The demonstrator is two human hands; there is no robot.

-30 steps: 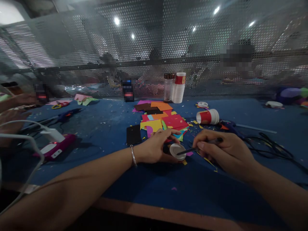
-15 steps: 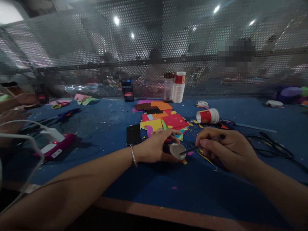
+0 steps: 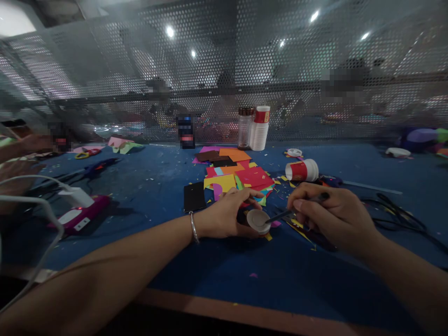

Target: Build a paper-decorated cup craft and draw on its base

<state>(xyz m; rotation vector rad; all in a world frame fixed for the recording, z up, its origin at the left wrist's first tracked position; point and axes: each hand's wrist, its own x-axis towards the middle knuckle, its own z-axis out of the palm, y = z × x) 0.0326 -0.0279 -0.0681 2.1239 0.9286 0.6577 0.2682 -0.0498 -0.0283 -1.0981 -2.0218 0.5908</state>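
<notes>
My left hand [image 3: 235, 213], with a silver bangle at its wrist, is closed around a paper cup [image 3: 258, 221] lying on its side. The cup's pale round end faces me, and most of its dark side is hidden by my fingers. In my right hand [image 3: 324, 212] is a slim dark pen [image 3: 280, 215], slanting down to the left. Its tip is at the right part of the pale round end; I cannot tell whether it touches. Beneath my right hand lie scissors [image 3: 301, 229], partly covered.
Colored paper sheets [image 3: 250, 176] and scraps lie beyond my hands. A red-and-white cup [image 3: 301, 170] lies on its side, near a glue gun [image 3: 331, 180] and black cable [image 3: 395, 214]. Stacked cups [image 3: 259, 135] and a bottle [image 3: 244, 128] stand behind. At left are a power strip [image 3: 86, 215] and another person's hands [image 3: 17, 170].
My right hand and the pen have shifted slightly to the right, and the pen tip sits nearer the edge of the round end. My left hand has stayed around the cup.
</notes>
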